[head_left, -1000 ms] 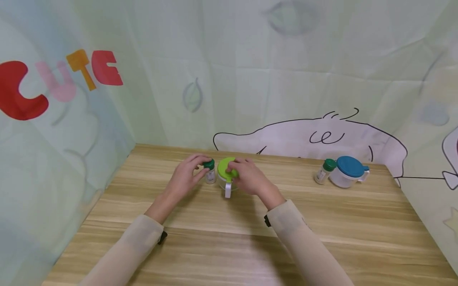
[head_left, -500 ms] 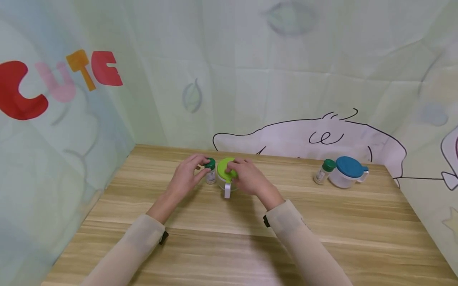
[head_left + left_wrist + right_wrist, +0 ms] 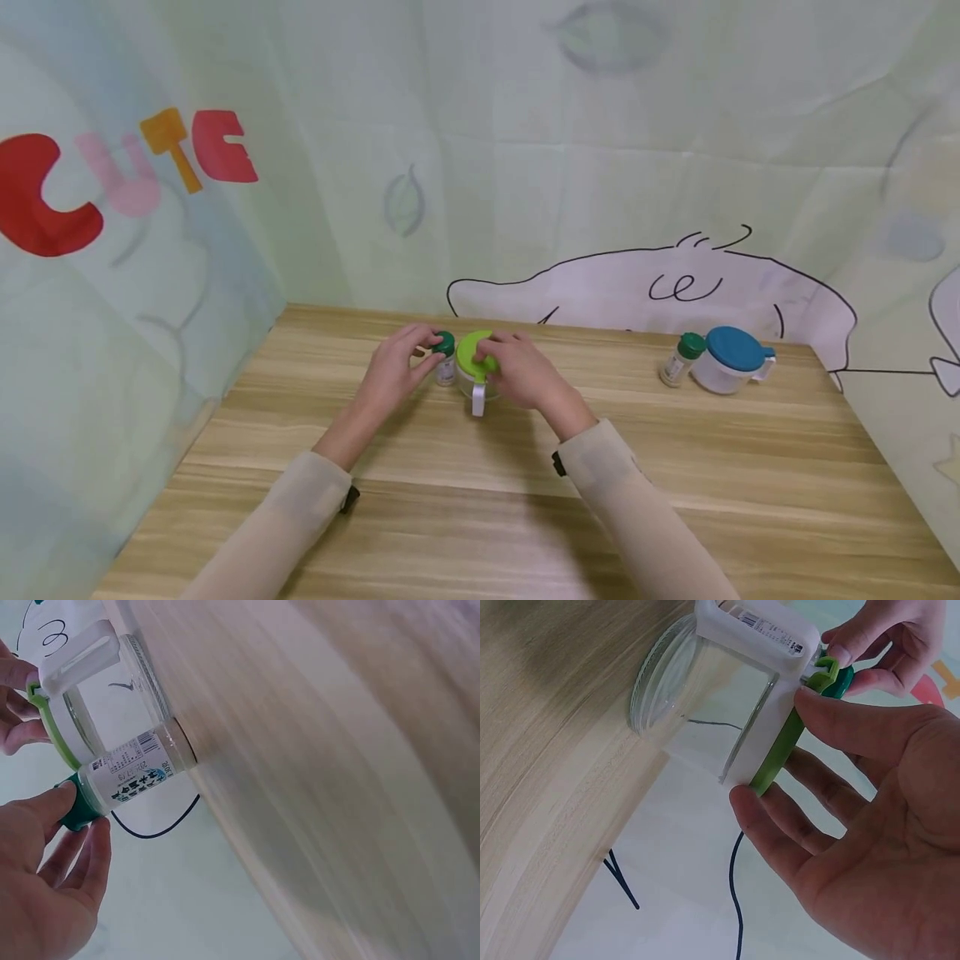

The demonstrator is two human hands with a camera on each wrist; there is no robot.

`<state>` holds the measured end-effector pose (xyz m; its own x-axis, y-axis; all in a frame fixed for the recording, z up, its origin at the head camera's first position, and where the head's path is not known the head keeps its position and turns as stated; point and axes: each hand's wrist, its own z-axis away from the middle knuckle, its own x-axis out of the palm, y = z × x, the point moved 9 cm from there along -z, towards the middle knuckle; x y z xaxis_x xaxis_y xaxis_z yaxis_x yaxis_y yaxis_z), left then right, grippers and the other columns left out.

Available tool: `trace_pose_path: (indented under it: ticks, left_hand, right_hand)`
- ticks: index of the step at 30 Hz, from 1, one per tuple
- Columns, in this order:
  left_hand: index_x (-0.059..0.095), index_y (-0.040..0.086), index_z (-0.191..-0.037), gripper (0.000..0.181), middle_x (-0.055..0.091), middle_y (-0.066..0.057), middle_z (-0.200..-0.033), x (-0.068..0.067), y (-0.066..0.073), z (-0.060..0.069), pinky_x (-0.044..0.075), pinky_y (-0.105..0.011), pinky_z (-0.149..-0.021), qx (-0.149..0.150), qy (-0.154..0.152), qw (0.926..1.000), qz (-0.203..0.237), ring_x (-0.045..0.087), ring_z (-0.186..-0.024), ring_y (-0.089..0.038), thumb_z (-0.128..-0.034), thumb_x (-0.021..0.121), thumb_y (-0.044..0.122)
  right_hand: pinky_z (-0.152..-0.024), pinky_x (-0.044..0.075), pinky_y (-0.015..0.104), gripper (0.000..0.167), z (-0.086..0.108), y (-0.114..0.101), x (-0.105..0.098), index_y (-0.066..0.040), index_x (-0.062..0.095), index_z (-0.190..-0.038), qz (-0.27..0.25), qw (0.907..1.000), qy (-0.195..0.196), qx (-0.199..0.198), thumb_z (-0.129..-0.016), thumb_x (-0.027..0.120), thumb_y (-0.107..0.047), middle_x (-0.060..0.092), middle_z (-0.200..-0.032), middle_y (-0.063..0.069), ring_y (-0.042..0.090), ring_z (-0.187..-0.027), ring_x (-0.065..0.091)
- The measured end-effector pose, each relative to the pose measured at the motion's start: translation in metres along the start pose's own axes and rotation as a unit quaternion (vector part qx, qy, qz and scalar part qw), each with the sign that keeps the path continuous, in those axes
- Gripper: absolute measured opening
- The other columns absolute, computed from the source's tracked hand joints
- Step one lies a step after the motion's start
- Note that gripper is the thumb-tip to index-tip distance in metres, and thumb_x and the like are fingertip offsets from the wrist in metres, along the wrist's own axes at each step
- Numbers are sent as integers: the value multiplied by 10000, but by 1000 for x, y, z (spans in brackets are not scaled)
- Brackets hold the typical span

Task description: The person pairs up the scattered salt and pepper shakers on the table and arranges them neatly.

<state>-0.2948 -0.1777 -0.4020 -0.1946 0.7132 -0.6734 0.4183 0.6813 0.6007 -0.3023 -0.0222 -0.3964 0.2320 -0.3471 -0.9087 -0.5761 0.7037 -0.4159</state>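
Note:
My left hand [image 3: 392, 362] pinches the dark green cap of a small spice bottle [image 3: 135, 772] between thumb and fingers. The bottle stands upright on the table, its printed label facing the left wrist camera. Close on its right is a clear glass jar [image 3: 712, 705] with a white handle [image 3: 761, 630] and a lime green lid [image 3: 471, 343]. My right hand [image 3: 525, 372] holds that lid by its rim, thumb near the handle side and fingertips at the opposite edge. In the head view this hand covers the lid's right part.
To the right on the wooden table [image 3: 637, 492] stand another green-capped spice bottle [image 3: 678, 362] and a jar with a blue lid [image 3: 733, 350], side by side. A printed cloth backdrop [image 3: 525, 208] rises behind the table's back edge and along the left side.
The spice bottle and my left hand have shifted slightly right, bringing the bottle nearer the green-lidded jar. My right hand and that jar stay in place.

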Motion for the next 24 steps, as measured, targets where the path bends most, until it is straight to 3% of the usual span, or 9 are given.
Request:
trace_pose_path:
  ticks: [18,24]
  left_hand:
    - [706,8,-1121,227,748,-156,-1121,-2,1,2,635,-436,-903,-11,139,9999,-79,736,-1023,-306,-917,805,16]
    - [690,35,-1098,199,749,-139,-1108,-2,3,4,629,-435,-922,-50,82,9997,-230,735,-1026,-296,-931,799,38]
  right_hand:
    - [-1186,431,518,242,-1,0,2,-79,701,-1184,-14,10000,-25,24,-963,708,19,621,-1410,137,368,-1347,550]
    - [-1173,455,511,250,1,2,2,-91,709,-1211,-114,9997,-28,205,-981,694,6,583,-1487,130,376,-1377,511]
